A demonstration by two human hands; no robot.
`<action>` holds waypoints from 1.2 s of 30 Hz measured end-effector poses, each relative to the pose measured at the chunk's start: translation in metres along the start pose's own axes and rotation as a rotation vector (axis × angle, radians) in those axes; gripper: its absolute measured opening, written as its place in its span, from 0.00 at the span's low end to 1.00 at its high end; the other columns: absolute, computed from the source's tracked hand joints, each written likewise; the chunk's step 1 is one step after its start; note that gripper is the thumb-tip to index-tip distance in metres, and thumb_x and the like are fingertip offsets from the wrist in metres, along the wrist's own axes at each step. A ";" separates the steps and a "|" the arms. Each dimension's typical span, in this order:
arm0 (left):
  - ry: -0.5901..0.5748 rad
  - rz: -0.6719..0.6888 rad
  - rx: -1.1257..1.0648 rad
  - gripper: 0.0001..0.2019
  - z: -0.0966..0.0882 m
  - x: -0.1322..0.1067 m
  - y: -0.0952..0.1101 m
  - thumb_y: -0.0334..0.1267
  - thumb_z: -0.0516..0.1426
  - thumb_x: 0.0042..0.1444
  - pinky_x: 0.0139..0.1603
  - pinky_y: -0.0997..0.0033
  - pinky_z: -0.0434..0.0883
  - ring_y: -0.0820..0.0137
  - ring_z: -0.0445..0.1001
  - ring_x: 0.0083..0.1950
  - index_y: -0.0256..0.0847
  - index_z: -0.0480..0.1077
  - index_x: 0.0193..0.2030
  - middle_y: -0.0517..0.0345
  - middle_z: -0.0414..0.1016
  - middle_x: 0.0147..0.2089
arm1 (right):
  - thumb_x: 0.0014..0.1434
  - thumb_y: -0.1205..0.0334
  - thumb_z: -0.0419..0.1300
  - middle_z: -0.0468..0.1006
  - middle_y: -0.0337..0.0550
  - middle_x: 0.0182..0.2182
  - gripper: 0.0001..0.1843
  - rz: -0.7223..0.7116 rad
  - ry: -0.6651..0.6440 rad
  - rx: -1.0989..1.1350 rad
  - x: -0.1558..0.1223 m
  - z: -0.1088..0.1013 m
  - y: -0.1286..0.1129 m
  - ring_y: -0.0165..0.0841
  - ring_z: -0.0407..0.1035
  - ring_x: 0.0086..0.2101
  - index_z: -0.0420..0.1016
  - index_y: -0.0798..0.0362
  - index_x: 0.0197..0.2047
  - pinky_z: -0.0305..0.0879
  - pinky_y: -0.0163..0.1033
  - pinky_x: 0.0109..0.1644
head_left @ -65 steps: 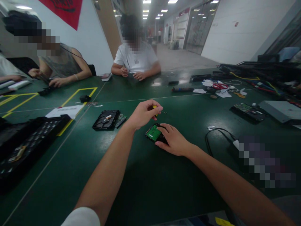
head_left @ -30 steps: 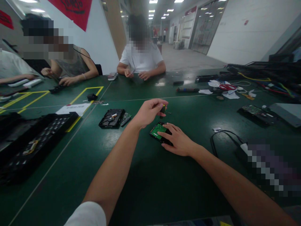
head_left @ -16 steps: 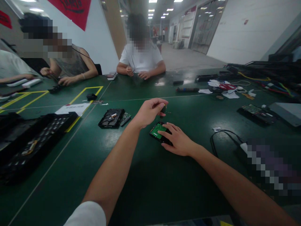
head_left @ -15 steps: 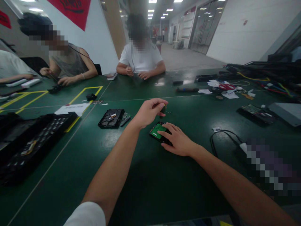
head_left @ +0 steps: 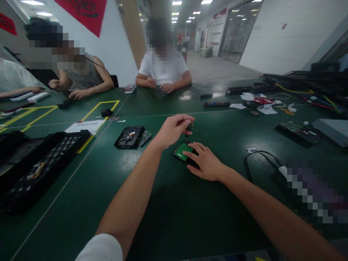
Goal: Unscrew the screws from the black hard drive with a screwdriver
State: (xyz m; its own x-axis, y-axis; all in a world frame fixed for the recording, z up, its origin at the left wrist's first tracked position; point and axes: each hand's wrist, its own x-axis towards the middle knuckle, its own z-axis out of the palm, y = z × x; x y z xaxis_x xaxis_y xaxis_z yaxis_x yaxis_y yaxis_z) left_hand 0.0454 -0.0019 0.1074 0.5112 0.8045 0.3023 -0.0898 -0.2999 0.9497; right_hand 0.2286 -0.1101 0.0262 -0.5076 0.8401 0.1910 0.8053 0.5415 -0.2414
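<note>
A small hard drive [head_left: 181,151] lies board side up on the green table [head_left: 168,214], its green circuit board showing. My right hand [head_left: 204,161] rests flat on its right part, fingers stretched out, holding it down. My left hand [head_left: 172,129] hovers just above the drive's far edge, fingers pinched round a small dark screwdriver handle [head_left: 189,126] that points down at the drive. A few tiny screws [head_left: 195,130] lie just beyond.
Another opened hard drive [head_left: 129,137] with a loose board lies to the left. A black tray [head_left: 35,163] fills the left edge. A black cable [head_left: 258,161] curls at the right. More drives, scissors and cables lie far right. Three other people sit across the table.
Since 2.2 s ago the view has shifted a little and my left hand's tool shows dark rather than yellow. Over the last second both hands have barely moved.
</note>
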 end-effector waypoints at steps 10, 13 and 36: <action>-0.019 0.024 0.021 0.10 -0.001 0.000 0.000 0.37 0.59 0.68 0.42 0.68 0.83 0.72 0.76 0.41 0.35 0.78 0.50 0.51 0.76 0.46 | 0.67 0.46 0.62 0.61 0.58 0.70 0.33 0.006 0.015 -0.007 0.001 0.002 0.002 0.58 0.53 0.70 0.67 0.46 0.71 0.58 0.68 0.69; -0.029 0.023 0.025 0.10 -0.001 0.000 0.001 0.37 0.59 0.68 0.42 0.68 0.83 0.72 0.76 0.41 0.36 0.78 0.50 0.52 0.76 0.46 | 0.66 0.47 0.62 0.62 0.57 0.70 0.33 0.007 0.022 0.004 0.001 0.003 0.003 0.58 0.53 0.70 0.68 0.46 0.71 0.57 0.68 0.69; 0.034 0.040 0.053 0.09 -0.005 0.002 0.000 0.35 0.63 0.63 0.39 0.70 0.83 0.72 0.77 0.39 0.34 0.78 0.48 0.51 0.78 0.44 | 0.67 0.45 0.63 0.60 0.56 0.71 0.34 0.002 0.031 0.009 -0.001 0.006 0.006 0.58 0.52 0.71 0.66 0.45 0.72 0.56 0.69 0.70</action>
State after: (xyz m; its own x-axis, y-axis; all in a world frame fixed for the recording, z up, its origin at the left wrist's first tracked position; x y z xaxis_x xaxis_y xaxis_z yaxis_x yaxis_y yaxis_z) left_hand 0.0418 0.0021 0.1079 0.4783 0.8081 0.3439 -0.0641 -0.3584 0.9314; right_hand 0.2317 -0.1073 0.0191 -0.4964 0.8399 0.2195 0.8034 0.5403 -0.2502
